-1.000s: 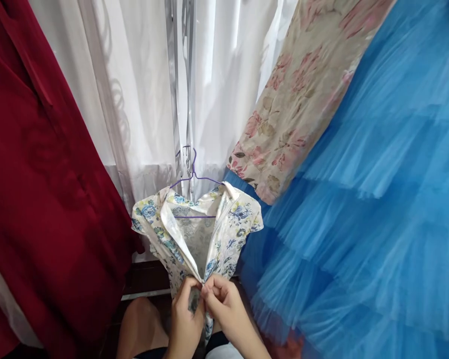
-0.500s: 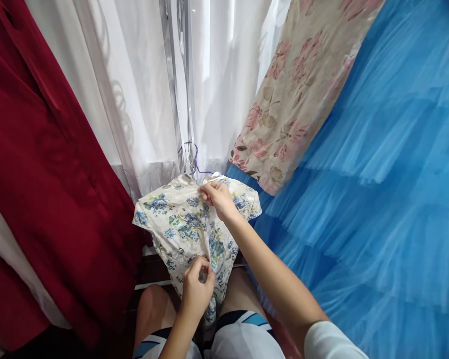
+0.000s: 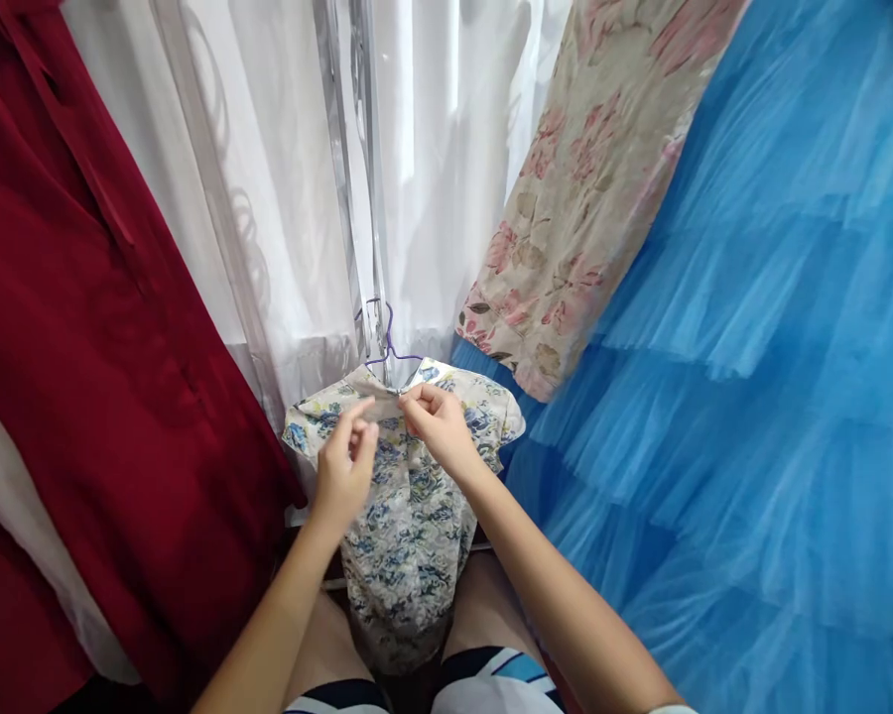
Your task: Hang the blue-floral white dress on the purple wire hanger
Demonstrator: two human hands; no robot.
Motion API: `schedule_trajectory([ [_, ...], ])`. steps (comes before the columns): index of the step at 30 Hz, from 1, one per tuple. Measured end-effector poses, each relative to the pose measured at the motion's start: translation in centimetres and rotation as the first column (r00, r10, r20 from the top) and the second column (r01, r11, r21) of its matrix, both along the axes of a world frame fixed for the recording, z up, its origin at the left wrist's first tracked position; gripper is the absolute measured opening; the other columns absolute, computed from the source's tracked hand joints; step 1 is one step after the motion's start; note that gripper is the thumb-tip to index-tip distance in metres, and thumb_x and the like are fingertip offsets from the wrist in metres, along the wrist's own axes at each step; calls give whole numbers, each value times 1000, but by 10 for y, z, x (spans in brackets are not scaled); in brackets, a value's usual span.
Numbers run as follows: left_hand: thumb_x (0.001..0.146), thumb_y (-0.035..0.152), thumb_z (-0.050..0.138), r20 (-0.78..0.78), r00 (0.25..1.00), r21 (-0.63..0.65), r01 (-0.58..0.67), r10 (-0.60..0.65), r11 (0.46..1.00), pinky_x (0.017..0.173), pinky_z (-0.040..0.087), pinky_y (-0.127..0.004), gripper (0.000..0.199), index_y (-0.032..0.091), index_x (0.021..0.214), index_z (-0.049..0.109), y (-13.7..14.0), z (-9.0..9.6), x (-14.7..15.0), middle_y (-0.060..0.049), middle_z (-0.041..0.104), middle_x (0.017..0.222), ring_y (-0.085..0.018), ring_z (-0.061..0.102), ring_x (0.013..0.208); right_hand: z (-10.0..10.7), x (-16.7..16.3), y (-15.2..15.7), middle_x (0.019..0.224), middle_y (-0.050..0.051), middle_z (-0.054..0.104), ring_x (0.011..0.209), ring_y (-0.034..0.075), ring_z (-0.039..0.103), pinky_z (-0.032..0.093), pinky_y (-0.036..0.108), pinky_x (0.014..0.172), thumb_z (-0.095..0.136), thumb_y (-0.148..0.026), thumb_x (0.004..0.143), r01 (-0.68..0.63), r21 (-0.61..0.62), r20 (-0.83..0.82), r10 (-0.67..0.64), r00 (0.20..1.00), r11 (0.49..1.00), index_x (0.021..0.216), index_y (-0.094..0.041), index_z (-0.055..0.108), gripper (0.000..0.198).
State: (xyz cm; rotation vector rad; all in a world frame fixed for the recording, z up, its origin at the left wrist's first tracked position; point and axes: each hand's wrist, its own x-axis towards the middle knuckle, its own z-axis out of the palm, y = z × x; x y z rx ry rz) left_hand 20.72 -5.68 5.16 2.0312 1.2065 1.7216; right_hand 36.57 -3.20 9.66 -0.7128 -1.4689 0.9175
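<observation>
A white short-sleeved dress (image 3: 409,526) with blue flowers hangs before me on a purple wire hanger (image 3: 391,337), its lower part between my knees. My right hand (image 3: 439,421) pinches the neckline at its middle, fingertips closed on the edge of the cloth. Just left of it, my left hand (image 3: 346,461) hovers in front of the upper chest of the dress. Its index finger points toward the neckline and the thumb stands apart, with nothing visible between them. Whatever lies under the right fingertips is too small to make out.
White curtains (image 3: 283,198) hang behind, with grey metal poles (image 3: 372,178) in front of them. A dark red dress (image 3: 119,397) fills the left side. On the right are a beige skirt-like cloth with pink flowers (image 3: 558,258) and a tiered blue tulle gown (image 3: 751,446).
My left hand has let go of the lower front of the dress and risen to near the neckline. My right hand stays at the neckline. The dress front now hangs flatter.
</observation>
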Motion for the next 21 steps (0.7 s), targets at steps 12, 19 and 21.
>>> schedule_trajectory([
  [12,94,39,51,276,952,89,-163,133,983,62,41,-22,24,18,86,60,55,49,-29,1,57,69,-13,53,65,-43,7,9,56,-3,57,53,13,53,31,24,55,53,-23,83,309,297,485,-422,766,903,70,-20,52,13],
  [19,85,49,51,617,688,-220,-316,382,923,62,42,-24,33,17,75,54,80,-15,-103,2,55,67,-13,52,63,-59,11,-20,57,-4,56,53,12,51,31,22,54,53,-22,82,188,232,536,-287,794,954,70,-20,50,12],
  [21,78,54,55,615,704,-304,-205,356,930,55,39,-24,38,17,70,52,73,-46,-90,3,52,58,-12,49,54,-69,19,-16,57,-4,55,53,13,51,32,23,54,52,-22,82,209,196,510,-282,813,958,70,-20,51,12],
])
